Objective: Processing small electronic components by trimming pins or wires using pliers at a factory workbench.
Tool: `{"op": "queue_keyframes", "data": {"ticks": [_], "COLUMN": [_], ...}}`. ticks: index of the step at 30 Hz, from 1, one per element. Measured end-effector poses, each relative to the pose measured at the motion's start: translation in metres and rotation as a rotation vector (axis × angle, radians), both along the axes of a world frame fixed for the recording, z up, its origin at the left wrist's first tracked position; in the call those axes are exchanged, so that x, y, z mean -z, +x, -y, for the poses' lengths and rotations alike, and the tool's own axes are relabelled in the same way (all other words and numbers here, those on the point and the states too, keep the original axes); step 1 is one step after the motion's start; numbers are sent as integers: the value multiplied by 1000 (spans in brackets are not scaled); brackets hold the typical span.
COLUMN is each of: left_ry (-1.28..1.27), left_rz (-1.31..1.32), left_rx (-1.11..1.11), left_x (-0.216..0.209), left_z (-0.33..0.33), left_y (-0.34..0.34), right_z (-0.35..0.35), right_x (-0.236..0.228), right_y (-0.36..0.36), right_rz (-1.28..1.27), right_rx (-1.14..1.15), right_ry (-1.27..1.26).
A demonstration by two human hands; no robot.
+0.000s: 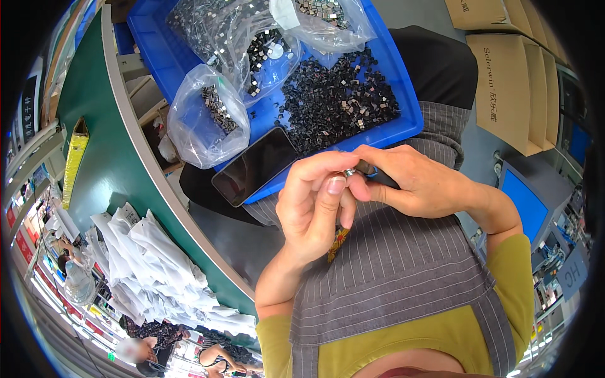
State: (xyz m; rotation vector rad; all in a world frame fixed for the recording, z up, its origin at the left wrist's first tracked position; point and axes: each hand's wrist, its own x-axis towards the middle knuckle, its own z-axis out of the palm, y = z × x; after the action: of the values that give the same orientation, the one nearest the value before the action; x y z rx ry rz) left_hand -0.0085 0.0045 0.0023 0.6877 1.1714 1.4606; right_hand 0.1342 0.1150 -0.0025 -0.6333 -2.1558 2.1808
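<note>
My left hand point(315, 205) pinches a small shiny metal part point(350, 171) between thumb and forefinger, just in front of my apron. Closed around a dark-handled tool point(382, 177), my right hand point(425, 179) meets the left at that part. The tool's working end is mostly hidden by fingers, so its exact kind is unclear. Beyond both hands a blue plastic tray point(413, 120) rests on my lap. In it lies a loose heap of small black and metallic pieces point(337, 101). A dark smartphone point(255, 167) lies across the tray's near left corner.
Clear plastic bags point(205, 129) with small metal pieces fill the tray's left and far parts. To the left runs a green-topped table point(135, 164) bearing a pile of white bags point(151, 258) and a yellow angled strip point(75, 160). Cardboard boxes point(510, 88) stand at right, above a blue screen point(524, 198).
</note>
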Motion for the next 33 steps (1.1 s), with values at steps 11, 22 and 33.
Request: {"op": "queue_keyframes", "data": {"ticks": [11,22,33], "left_ry": [18,3,-36], "left_rz": [-97,-69,59], "left_rx": [-105,-126,-47], "left_x": [6,6,5], "left_z": [2,1,1], "left_y": [6,8,-3], "right_z": [3,3,3], "right_x": [-4,-1,1], "right_y": [1,2,2], "right_rz": [56,7,33], "right_rx": [-19,4,52], "right_ry": [26,90,323]}}
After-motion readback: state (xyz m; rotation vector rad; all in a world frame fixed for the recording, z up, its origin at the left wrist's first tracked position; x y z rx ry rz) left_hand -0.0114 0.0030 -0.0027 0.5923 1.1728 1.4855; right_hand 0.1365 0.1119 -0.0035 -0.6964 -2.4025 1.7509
